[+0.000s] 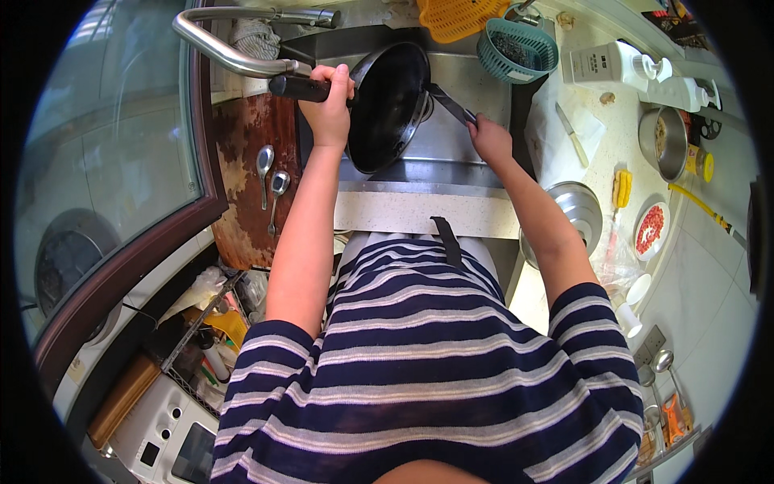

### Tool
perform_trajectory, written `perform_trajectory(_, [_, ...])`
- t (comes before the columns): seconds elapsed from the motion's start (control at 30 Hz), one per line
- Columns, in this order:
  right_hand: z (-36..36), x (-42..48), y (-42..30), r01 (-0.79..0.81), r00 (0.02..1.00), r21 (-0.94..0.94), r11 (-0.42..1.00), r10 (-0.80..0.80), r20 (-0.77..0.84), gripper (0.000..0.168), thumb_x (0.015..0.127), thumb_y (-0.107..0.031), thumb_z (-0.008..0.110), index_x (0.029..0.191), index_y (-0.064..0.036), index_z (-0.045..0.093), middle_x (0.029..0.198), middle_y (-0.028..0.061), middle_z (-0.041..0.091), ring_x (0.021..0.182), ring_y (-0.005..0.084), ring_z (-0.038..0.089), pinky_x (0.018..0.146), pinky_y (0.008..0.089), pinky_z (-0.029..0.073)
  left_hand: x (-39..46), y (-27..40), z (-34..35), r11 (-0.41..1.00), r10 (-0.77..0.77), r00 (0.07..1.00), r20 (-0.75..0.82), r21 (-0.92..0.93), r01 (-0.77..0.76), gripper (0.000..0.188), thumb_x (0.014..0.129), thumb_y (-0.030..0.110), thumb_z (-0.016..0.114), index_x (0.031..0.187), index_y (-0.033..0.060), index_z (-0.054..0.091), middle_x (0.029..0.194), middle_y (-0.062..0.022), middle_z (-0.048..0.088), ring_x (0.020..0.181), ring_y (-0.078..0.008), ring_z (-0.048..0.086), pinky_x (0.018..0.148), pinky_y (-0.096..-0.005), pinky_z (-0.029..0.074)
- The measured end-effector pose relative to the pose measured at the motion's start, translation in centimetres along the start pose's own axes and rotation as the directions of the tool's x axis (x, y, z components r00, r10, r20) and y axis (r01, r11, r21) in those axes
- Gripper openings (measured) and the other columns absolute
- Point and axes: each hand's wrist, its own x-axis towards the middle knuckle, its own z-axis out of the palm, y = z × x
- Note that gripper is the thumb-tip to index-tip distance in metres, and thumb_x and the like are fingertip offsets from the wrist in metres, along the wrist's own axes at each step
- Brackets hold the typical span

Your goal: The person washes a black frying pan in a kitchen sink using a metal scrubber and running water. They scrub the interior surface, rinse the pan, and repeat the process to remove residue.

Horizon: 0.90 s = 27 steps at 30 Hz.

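My left hand grips the black handle of a dark frying pan, which is tilted on its side over the stainless steel sink. In my right hand is the handle of a dark, flat-bladed utensil, probably a spatula. Its far end meets or overlaps the pan's right rim; contact is hard to tell. The curved metal faucet reaches over the sink's left side, close to the pan handle. My fingers partly hide both handles.
Two spoons lie on a worn wooden board at left. A teal basket hangs at the sink's back right. On the right counter are a knife, a pot lid, a metal pot and a plate of chopped red food.
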Motion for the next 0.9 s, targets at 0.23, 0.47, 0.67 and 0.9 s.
perform_trajectory(0.23, [-0.1,0.4,0.4,-0.001,1.000,-0.020,1.000,0.001,0.012,0.031,0.097,-0.038,0.055,0.099,-0.008,0.061,0.084,0.0194,0.070,0.078,0.0418,0.068,0.068,0.0546,0.053,0.0,0.7,0.5,0.998,-0.025,1.000,0.018,0.062,0.023,0.025,0.098,0.005,0.060,0.074,0.0047,0.050,0.064,-0.0012,0.052,0.059,-0.0104,0.049,0.062,-0.0277,0.045])
perform_trajectory(0.47, [-1.5,1.2,0.6,0.005,0.999,-0.017,1.000,-0.005,-0.034,0.029,0.096,-0.037,0.057,0.097,-0.008,0.061,0.085,0.0191,0.070,0.078,0.0411,0.068,0.067,0.0538,0.053,0.3,0.7,1.0,0.994,-0.050,0.997,0.050,0.100,0.044,0.026,0.097,0.008,0.062,0.074,0.0051,0.052,0.064,-0.0011,0.054,0.059,-0.0091,0.050,0.058,-0.0246,0.041])
perform_trajectory(0.67, [-1.5,0.7,1.1,0.035,0.999,-0.057,0.998,-0.036,-0.006,0.029,0.096,-0.036,0.057,0.096,-0.008,0.061,0.085,0.0180,0.070,0.078,0.0394,0.068,0.066,0.0531,0.053,0.4,0.6,1.0,0.991,-0.031,0.998,0.057,0.135,0.023,0.027,0.096,0.010,0.063,0.073,0.0053,0.052,0.064,-0.0010,0.055,0.059,-0.0088,0.051,0.058,-0.0244,0.041])
perform_trajectory(0.9, [-1.5,1.2,0.5,0.023,1.000,-0.030,0.999,-0.022,0.011,0.031,0.096,-0.037,0.057,0.096,-0.007,0.062,0.086,0.0189,0.070,0.081,0.0400,0.068,0.069,0.0525,0.053,0.3,0.8,0.8,0.989,-0.044,0.998,0.051,0.142,0.037,0.027,0.096,0.010,0.064,0.071,0.0053,0.053,0.064,-0.0013,0.055,0.059,-0.0096,0.052,0.058,-0.0250,0.042])
